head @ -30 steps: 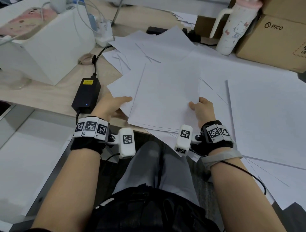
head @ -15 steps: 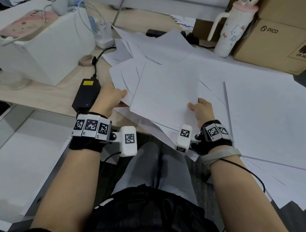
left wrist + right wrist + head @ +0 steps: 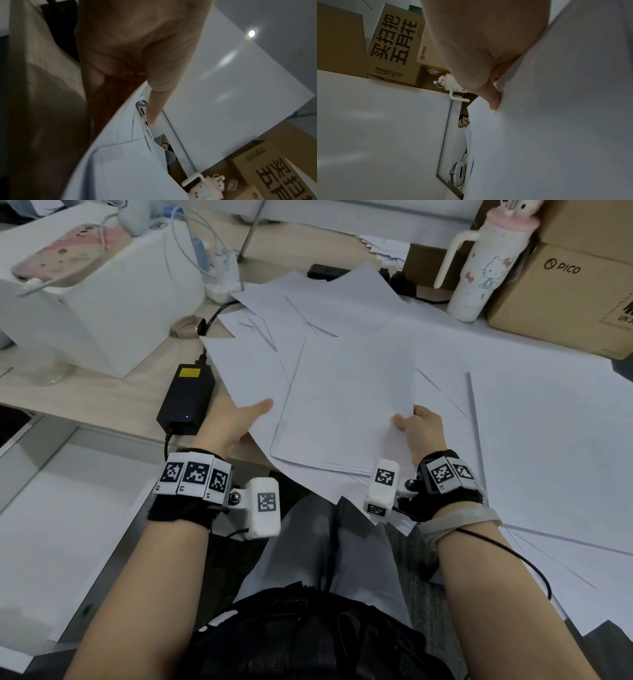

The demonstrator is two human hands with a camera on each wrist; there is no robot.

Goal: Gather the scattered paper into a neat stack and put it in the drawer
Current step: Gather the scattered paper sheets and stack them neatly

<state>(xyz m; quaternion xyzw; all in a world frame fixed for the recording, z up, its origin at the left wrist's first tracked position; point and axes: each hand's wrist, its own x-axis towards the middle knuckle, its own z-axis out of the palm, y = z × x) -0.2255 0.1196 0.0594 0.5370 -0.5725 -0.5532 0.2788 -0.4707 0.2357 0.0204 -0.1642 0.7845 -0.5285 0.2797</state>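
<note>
A loose bundle of white paper sheets (image 3: 346,398) is held between both hands over the near edge of the desk (image 3: 102,392). My left hand (image 3: 236,419) pinches its left side, thumb on top and fingers beneath. My right hand (image 3: 416,428) pinches the lower right corner, thumb lying on the top sheet (image 3: 556,121). The sheets fan out unevenly, corners sticking out to the left and back. More loose paper (image 3: 555,440) covers the desk at the right. In the left wrist view my thumb (image 3: 157,105) presses on the paper (image 3: 123,162). No drawer is plainly visible.
A black power adapter (image 3: 187,398) lies just left of my left hand, its cable running back. A white box (image 3: 102,313) stands at the back left. A white cartoon tumbler (image 3: 479,272) and brown cardboard boxes (image 3: 561,299) stand at the back right.
The bundle has shifted and turned between the hands, with its left sheets fanning out further. My left thumb now lies over the left sheet's edge; the right hand keeps its hold.
</note>
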